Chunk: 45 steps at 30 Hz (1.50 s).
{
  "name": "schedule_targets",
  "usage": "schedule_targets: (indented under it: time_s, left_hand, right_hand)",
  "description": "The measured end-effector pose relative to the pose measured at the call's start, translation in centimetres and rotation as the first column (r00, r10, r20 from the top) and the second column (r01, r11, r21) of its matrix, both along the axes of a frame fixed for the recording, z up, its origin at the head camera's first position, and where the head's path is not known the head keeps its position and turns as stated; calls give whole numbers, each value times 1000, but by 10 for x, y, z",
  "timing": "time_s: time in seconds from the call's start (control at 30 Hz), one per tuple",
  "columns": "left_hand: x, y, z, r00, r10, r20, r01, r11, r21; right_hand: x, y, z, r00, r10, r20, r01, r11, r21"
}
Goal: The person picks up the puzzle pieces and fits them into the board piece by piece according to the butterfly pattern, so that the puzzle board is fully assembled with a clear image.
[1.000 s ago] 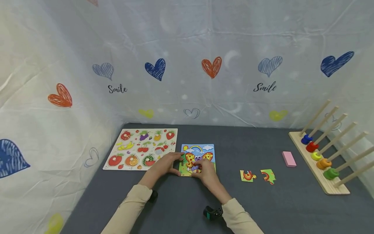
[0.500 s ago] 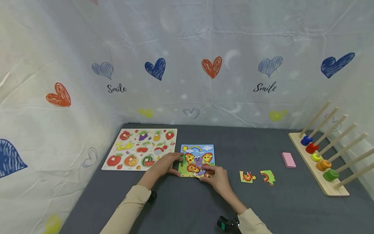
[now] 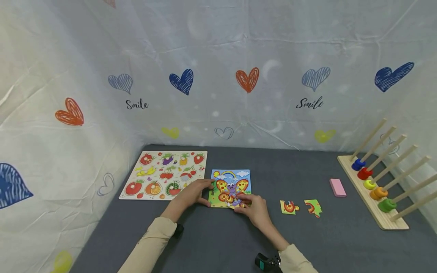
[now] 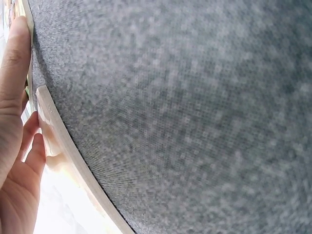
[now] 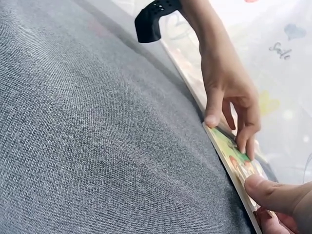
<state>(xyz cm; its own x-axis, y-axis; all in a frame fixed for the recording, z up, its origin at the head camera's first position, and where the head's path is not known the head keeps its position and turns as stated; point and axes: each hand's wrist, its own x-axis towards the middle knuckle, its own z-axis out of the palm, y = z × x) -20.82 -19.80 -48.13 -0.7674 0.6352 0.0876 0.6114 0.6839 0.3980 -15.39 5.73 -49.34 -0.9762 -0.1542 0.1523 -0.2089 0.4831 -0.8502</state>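
Hands point(image 3: 257, 211) partly hide the butterfly puzzle's lower right corner point(image 3: 243, 206).

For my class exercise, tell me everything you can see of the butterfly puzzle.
The butterfly puzzle is a thin, roughly square board with a pale, wood-like edge. Its print shows a purple butterfly with red and yellow wings, rainbow, sun and clouds. It lies flat on the dark grey table, right of the fruit board. The left grip touches its left side; the right grip holds its lower right, hiding that corner.

Butterfly puzzle point(image 3: 231, 185) with lower right corner out of sight behind the right hand point(image 3: 257, 211)
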Motion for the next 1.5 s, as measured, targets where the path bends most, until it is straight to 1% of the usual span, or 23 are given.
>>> schedule_targets:
  time_s: [0.23, 0.4, 0.67, 0.93, 1.2, 1.33, 1.5]
  left_hand:
    - [0, -1, -1, 1000, 4, 3, -4, 1000, 1]
    - [0, 0, 0, 1000, 8, 6, -8, 1000, 2]
    - [1, 1, 0, 1000, 7, 15, -7, 1000, 9]
    - [3, 2, 2, 1000, 14, 22, -14, 1000, 0]
    - [4, 3, 4, 1000, 7, 24, -7, 1000, 19]
    - [3, 1, 4, 1000, 0, 13, 0, 1000, 18]
    - [1, 0, 2, 1000, -3, -8, 3, 1000, 10]
  right_hand:
    - [-1, -3, 0, 1000, -18, -1, 18, 1000, -11]
    - [-3, -7, 0, 1000, -22, 0, 22, 998, -54]
    - [1, 2, 1, 995, 72, 62, -67, 995, -76]
    - [4, 9, 1, 999, 37, 41, -34, 996, -79]
    - [4, 9, 0, 999, 23, 43, -20, 997, -77]
    - [4, 5, -1, 1000, -5, -1, 4, 998, -62]
    - [0, -8, -2, 997, -51, -54, 50, 998, -32]
